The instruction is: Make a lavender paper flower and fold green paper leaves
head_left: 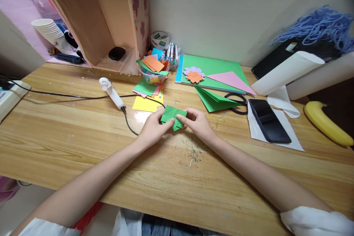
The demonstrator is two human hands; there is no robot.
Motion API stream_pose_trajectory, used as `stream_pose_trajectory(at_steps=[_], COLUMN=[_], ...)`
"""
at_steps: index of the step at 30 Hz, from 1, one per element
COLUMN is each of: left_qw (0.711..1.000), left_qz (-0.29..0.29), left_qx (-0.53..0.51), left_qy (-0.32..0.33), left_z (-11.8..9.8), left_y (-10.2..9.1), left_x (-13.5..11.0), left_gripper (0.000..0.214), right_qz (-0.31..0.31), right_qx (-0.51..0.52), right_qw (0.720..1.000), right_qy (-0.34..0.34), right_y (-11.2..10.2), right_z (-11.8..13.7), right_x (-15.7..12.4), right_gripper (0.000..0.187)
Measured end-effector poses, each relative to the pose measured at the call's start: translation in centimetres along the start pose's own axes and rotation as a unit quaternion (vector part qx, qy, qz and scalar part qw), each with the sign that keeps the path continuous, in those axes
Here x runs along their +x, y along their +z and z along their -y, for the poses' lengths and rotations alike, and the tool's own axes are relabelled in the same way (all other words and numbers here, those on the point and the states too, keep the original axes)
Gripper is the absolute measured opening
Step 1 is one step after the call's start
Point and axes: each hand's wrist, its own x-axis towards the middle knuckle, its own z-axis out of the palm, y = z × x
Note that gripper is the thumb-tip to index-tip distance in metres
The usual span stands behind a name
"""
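A small folded piece of green paper [172, 115] lies on the wooden desk [83, 143] in front of me. My left hand [152, 127] pinches its left side with the fingers pressed together. From the right, my right hand [197, 122] pinches the paper's near corner between thumb and fingers. Both hands rest low on the desk top, touching each other at the paper.
A white handheld fan [112, 92] with a black cable lies to the left. Coloured paper sheets [148, 97], a bowl of scraps [153, 75], a green pad with paper flowers [212, 70], scissors [238, 103], a black phone [268, 120] and a banana [326, 123] lie behind and right.
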Motion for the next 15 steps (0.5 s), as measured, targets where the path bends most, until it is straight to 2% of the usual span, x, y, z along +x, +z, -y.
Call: stream_pose_trajectory(at_steps=[9,15], left_qw=[0.999,0.997], left_qz=[0.050,0.064], left_qx=[-0.014,-0.032], left_qy=[-0.016,-0.034], left_z=[-0.80,-0.80], left_y=[0.05,-0.09], left_x=[-0.33,-0.20], left_gripper=[0.010,0.011], right_qz=[0.022,0.028], right_qx=[-0.039,-0.033], right_qw=[0.999,0.999], right_qy=[-0.023,-0.026], right_y=[0.02,-0.04], right_z=[0.08,0.32], right_x=[-0.14,-0.06], right_gripper=[0.026,0.032])
